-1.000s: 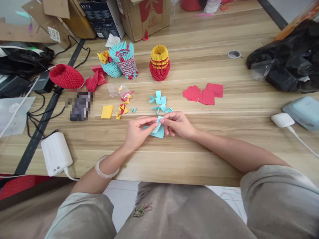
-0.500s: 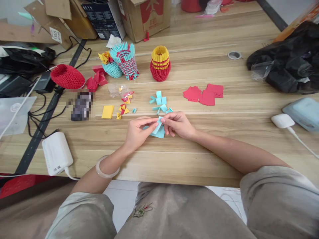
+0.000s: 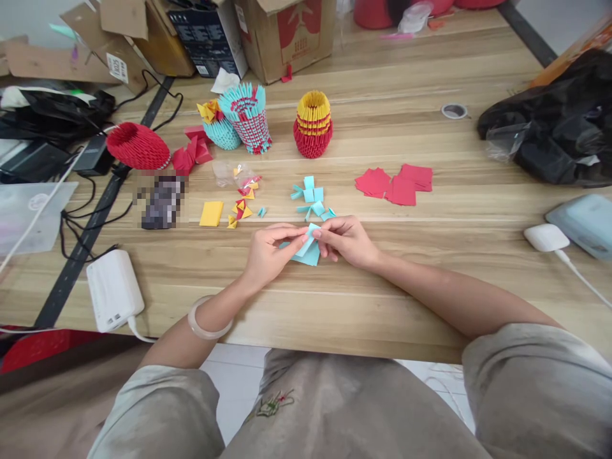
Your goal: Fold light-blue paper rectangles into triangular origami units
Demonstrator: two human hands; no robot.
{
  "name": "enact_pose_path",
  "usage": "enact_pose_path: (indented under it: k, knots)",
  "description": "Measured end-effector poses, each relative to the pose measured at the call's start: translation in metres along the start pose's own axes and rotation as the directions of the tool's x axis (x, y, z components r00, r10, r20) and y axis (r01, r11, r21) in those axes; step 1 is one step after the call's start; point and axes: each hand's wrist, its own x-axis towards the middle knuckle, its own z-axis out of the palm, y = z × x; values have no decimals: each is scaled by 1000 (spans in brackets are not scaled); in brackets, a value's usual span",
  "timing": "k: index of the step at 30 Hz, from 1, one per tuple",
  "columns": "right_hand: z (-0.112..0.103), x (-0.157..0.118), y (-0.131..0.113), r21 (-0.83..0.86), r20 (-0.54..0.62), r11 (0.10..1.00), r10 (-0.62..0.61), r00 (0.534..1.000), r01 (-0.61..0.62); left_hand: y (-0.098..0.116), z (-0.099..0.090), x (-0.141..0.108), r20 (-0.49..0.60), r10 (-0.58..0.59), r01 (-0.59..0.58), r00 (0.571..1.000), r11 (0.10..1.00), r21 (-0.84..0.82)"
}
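Note:
Between my two hands is a small light-blue paper strip [image 3: 308,240], folded lengthwise and slanted. My left hand [image 3: 273,255] pinches its left side with thumb and fingers. My right hand [image 3: 348,241] grips the upper right end between thumb and forefinger. Just beneath, light-blue paper sheets [image 3: 310,256] lie on the table, partly covered by my hands. Several folded light-blue paper pieces [image 3: 313,195] are scattered right beyond my fingers. Red paper rectangles [image 3: 401,190] lie farther right, and a stack of yellow paper [image 3: 211,213] sits to the left near small folded yellow and red triangles [image 3: 241,208].
Behind stand a yellow-and-red paper vase [image 3: 313,124], a blue-and-red one [image 3: 246,118] and a tilted red paper basket [image 3: 138,146]. A white power adapter [image 3: 115,291] is at the left. On the right are a tape roll [image 3: 454,111], a black plastic bag [image 3: 549,121] and a white charger [image 3: 547,238].
The whole view has shifted slightly, so things sit a little farther right in the picture. Both hands keep their pinch on the light-blue strip, with hardly any change in pose.

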Motion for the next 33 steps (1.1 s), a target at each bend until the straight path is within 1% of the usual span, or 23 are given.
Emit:
enact_pose_path:
  k: [3,6,10,14,16,19,21,23,27,31,33]
  knots:
    - [-1,0,3,8,-74,999,-47,996,48,-2,-1,0,21,-31,31,999,1000,0]
    - [-2,1,5,31,-105,996,-77,992,80,-4,-2,0,33,-51,51,998,999,-4]
    - [-1,1,4,32,-97,998,-55,994,59,-3,-2,0,13,-57,57,998,998,-7]
    - [-1,1,2,1,-38,1000,-13,999,13,-2,0,1,-25,-34,34,999,999,-14]
    - [-1,1,2,-21,-31,999,-26,999,25,-2,-1,1,-8,-24,24,1000,1000,-6]
    - [-1,1,3,-47,-48,997,-63,997,60,-4,-3,1,40,-14,14,999,1000,8]
    - [-1,1,3,-60,-57,996,-66,996,63,-4,-3,1,55,-17,16,998,1000,12]
    - [-1,1,1,-63,-48,997,-42,998,39,-4,-4,1,40,-15,14,999,1000,20]
    - [1,1,-3,-76,6,997,27,1000,-27,-3,-3,0,-1,13,-13,1000,999,35]
    - [2,1,-4,-88,-19,996,9,1000,-10,-4,-3,1,43,17,-19,999,999,28]
    - [2,1,-3,-89,-34,996,-3,999,0,-4,-3,1,48,18,-19,999,999,25]
